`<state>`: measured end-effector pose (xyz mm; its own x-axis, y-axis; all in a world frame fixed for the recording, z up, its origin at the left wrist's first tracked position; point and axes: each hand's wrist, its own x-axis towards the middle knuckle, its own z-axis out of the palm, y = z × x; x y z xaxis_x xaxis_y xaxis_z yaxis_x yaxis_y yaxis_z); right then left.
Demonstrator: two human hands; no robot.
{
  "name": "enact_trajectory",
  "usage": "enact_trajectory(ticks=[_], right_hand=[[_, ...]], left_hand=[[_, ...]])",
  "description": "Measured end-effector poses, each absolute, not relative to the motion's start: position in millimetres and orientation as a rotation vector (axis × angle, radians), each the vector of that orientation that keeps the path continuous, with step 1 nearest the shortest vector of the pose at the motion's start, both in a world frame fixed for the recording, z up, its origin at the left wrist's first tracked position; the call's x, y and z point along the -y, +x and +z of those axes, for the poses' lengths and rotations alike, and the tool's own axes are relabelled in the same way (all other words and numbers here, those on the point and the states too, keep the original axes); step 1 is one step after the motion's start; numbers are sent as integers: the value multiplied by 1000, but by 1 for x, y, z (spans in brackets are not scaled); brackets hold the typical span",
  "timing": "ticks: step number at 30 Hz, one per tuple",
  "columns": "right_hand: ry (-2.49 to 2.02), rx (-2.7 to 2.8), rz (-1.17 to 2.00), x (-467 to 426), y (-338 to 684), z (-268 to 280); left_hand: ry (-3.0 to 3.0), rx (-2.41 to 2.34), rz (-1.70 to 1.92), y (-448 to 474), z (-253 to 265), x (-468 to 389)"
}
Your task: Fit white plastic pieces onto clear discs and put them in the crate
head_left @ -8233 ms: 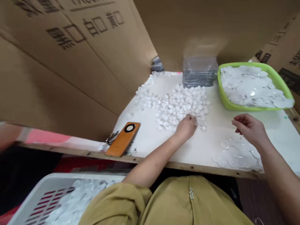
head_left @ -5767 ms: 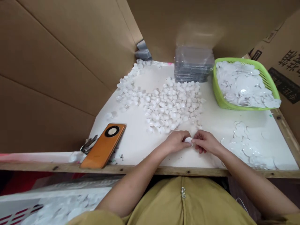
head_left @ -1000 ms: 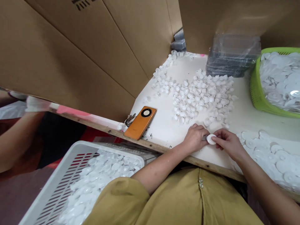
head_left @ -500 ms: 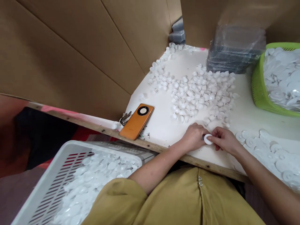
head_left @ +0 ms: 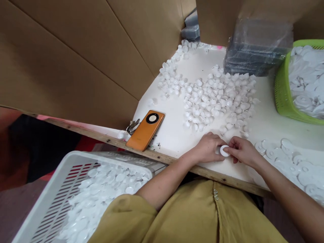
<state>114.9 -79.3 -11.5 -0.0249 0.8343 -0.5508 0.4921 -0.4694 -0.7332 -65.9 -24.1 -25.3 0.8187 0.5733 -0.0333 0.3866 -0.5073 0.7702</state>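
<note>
A small round white plastic disc (head_left: pixel 224 151) is between my two hands, just over the table's front edge. My right hand (head_left: pixel 240 151) pinches its right side, with the thumb on its face. My left hand (head_left: pixel 208 147) is curled at the disc's left side, index finger above and thumb at the lower edge; what lies inside its curl is hard to make out. Beyond my hands spreads a heap of small white plastic cups (head_left: pixel 215 98). Flat clear-white discs (head_left: pixel 293 165) lie scattered to the right of my right hand.
An orange phone (head_left: pixel 145 131) lies by keys (head_left: pixel 133 126) near the wooden edge. A green basket (head_left: pixel 282 86) of white discs stands at right, beside plastic-wrapped grey stacks (head_left: pixel 255 50). The white crate (head_left: pixel 68 157) below left holds white pieces. Cardboard (head_left: pixel 83 57) walls the left.
The view has shifted slightly. My left fingers have parted a little beside the disc, and the dark patch there no longer shows. My right hand keeps its pinch.
</note>
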Motion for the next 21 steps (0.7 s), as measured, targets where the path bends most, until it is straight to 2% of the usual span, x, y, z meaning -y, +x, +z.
enact_trajectory(ticks=[9, 14, 18, 21], right_hand=[[-1946, 1255, 1704, 69, 114, -11], [-1965, 1258, 1654, 71, 105, -11], [-1899, 1420, 1452, 86, 123, -3], [-2100, 1505, 965, 98, 169, 2]], left_hand=[[2207, -850, 24, -55, -8, 13], [2190, -865, -63, -45, -8, 10], [1985, -878, 16, -73, 8, 19], [1862, -907, 30, -153, 34, 35]])
